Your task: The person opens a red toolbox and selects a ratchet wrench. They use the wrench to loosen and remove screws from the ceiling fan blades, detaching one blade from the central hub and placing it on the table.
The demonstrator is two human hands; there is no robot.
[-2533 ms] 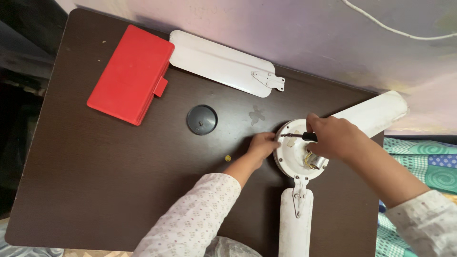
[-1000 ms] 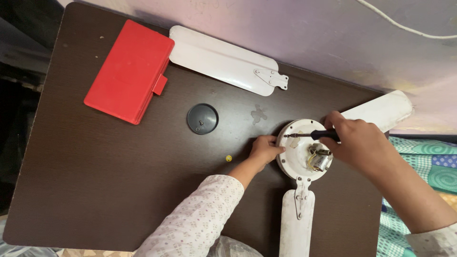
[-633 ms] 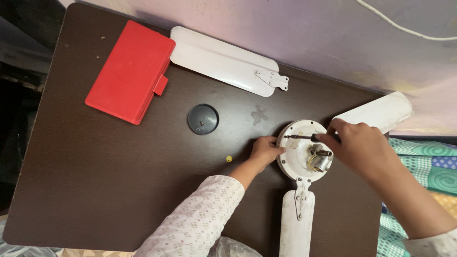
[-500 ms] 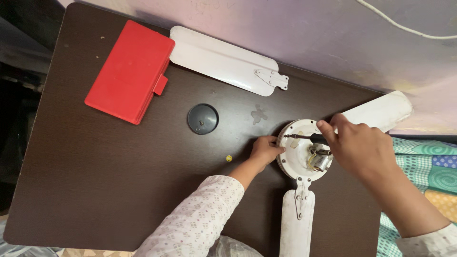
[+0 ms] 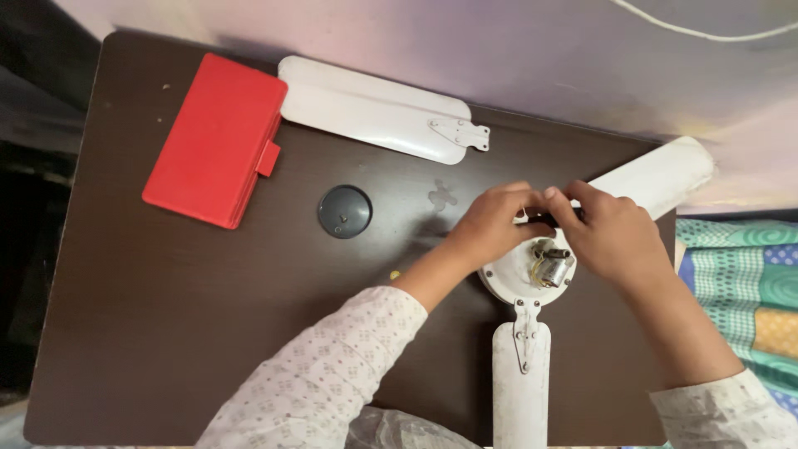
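A white ceiling fan hub (image 5: 532, 270) lies on the dark brown table (image 5: 208, 333) with its metal centre exposed. One blade (image 5: 519, 382) runs from it toward me and another blade (image 5: 657, 175) points to the far right. My left hand (image 5: 490, 220) and my right hand (image 5: 611, 233) meet over the hub's far edge, fingertips touching. Both pinch a dark-handled screwdriver (image 5: 544, 223), which is mostly hidden between them.
A detached white blade (image 5: 374, 108) lies along the far edge by the wall. A red flat case (image 5: 216, 137) sits at the far left, a black round cap (image 5: 345, 211) mid-table, and a tiny yellow piece (image 5: 395, 274) near my left wrist. A patterned bedsheet (image 5: 740, 274) lies right of the table.
My left hand has moved from the hub's left rim up over its far edge to meet my right hand. The screwdriver, earlier lying across the hub, is now covered by both hands.
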